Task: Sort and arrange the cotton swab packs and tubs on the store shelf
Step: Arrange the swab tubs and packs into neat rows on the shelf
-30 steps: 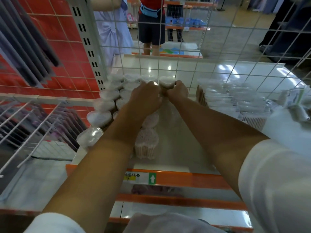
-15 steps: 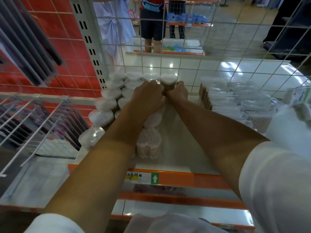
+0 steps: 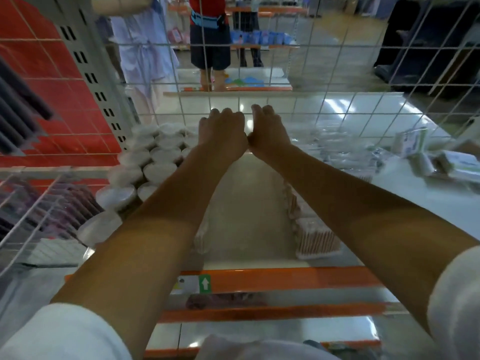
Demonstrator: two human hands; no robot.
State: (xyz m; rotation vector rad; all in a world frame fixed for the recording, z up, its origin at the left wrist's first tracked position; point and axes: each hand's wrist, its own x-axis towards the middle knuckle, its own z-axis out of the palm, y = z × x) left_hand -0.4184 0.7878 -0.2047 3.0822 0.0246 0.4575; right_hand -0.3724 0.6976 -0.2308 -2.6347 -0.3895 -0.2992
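Reaching deep, both your arms stretched to the back of the shelf [image 3: 246, 229], w/ your left hand [image 3: 222, 133] and right hand [image 3: 268, 133] side by side, knuckles up, just short of the white wire grid [image 3: 335, 105] at the rear. Fingers on both curl down and away from the cam, so can't tell if either is holding anything or how tight; palms are hidden. Hands nearly touch at the thumb side.

Cotton swab tubs [image 3: 158, 154], round w/ white lids, sit in rows on the left of the shelf, running from the back corner toward the front edge, under and beside your left forearm. Right of the bare centre lane, a clear pack of pink-stemmed swabs [image 3: 318, 241] lies near the front, more like it stacked behind under your right forearm. Further back-right, blurry clear packs [image 3: 345, 149], then green-and-white boxes [image 3: 413, 141] scattered at the far right.

Shelf surface is pale, glossy, bare down the middle. Orange front rail [image 3: 285, 278] carries a price tag w/ a green arrow sticker [image 3: 204, 283]. Another orange-edged shelf below. Left: grey slotted upright [image 3: 96, 81], red panel [image 3: 39, 81] behind the mesh. Thru the grid: shiny tiled floor, a person in dark shorts [image 3: 210, 42] standing, someone in pale lilac clothes [image 3: 145, 53] next to them. Your white sleeves fill the bottom corners.
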